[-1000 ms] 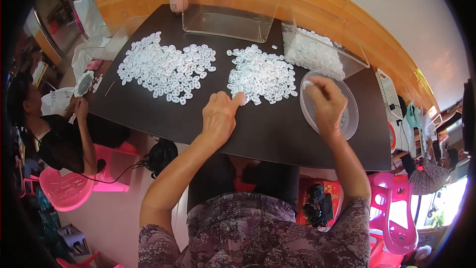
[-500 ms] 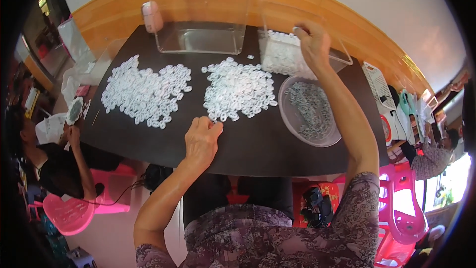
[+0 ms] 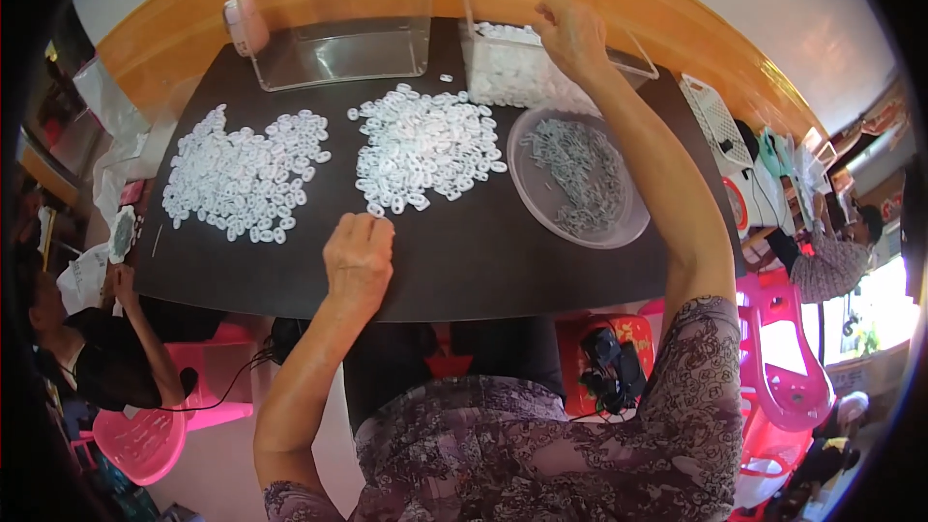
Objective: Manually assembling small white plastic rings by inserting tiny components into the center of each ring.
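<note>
My left hand (image 3: 358,256) rests on the dark table, its fingers curled together at the near edge of the middle pile of small white oval rings (image 3: 425,150). Whatever those fingers pinch is hidden. Raised over a clear plastic box (image 3: 507,77) heaped with white pieces is my right hand (image 3: 572,37). Its fingers are bunched and bent, and I cannot see what is in them. Below my right forearm stands a round clear tub (image 3: 535,201) with many small grey pieces (image 3: 580,174). A second pile of white rings (image 3: 242,174) lies to the left.
At the back of the dark table (image 3: 464,271) stands a large clear bin (image 3: 338,87), beside a pink bottle-like object (image 3: 246,27). A white basket (image 3: 715,121) is off the right end. Another person (image 3: 101,358) sits at left near a pink stool (image 3: 145,440).
The view has shifted, so the table sits further left and higher. My right hand stays over the box; the white piece seen at its fingertips earlier no longer shows. My left hand remains by the middle pile.
</note>
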A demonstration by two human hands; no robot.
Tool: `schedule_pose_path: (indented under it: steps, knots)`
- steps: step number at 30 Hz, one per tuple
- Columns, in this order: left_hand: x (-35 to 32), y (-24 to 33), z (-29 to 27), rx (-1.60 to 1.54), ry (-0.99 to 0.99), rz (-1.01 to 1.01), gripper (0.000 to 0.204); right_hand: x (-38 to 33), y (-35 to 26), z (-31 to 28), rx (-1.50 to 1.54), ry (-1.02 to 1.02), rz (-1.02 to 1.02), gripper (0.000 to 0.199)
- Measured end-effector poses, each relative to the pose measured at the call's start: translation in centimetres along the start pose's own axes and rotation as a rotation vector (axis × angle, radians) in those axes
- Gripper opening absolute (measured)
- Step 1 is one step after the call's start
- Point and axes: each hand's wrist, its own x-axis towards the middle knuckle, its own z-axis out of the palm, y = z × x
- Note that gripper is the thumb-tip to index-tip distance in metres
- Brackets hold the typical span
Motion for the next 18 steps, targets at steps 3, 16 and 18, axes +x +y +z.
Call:
schedule_pose_path:
  steps: [3, 16, 18]
  knots:
    - [0.1, -0.2, -0.3, 0.0, 0.009, -0.009, 0.018, -3.6, -1.0, -2.0, 0.1, 0.02, -0.081, 0.018]
    - [0.0, -0.2, -1.1, -0.297, 0.034, -0.249, 0.016, -17.7, -0.4, -2.5, 0.248, -0.457, -0.019, 0.007]
    - [-0.2, -0.4, -1.0, -0.294, 0.032, -0.243, 0.018, -18.0, -0.8, -1.9, 0.186, -0.461, -0.084, 0.005]
